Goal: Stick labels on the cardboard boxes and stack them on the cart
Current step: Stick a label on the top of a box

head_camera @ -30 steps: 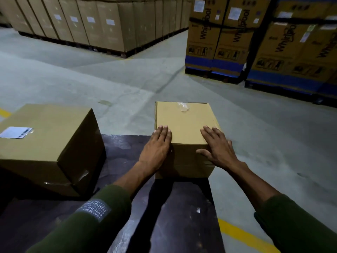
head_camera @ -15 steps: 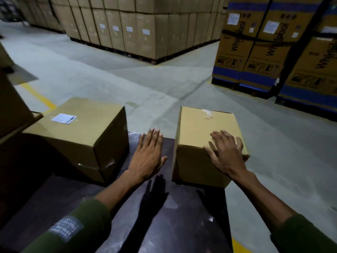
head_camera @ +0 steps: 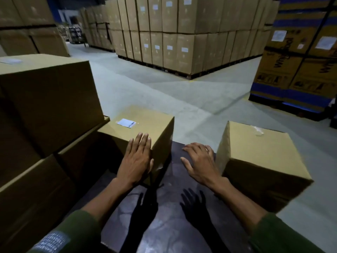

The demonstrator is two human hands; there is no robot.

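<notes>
Both hands flat: left hand (head_camera: 135, 161) on labelled box (head_camera: 144, 128), right hand (head_camera: 199, 164) beside unlabelled box (head_camera: 259, 154).

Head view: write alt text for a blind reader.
A person's open left hand rests on a labelled brown cardboard box while the open right hand hovers beside an unlabelled brown cardboard box, both on a dark cart deck in a warehouse.

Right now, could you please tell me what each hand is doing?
Left hand: open, fingers straight, flat against the labelled cardboard box.
Right hand: open, fingers loosely curled, holding nothing, beside the unlabelled cardboard box.
</notes>
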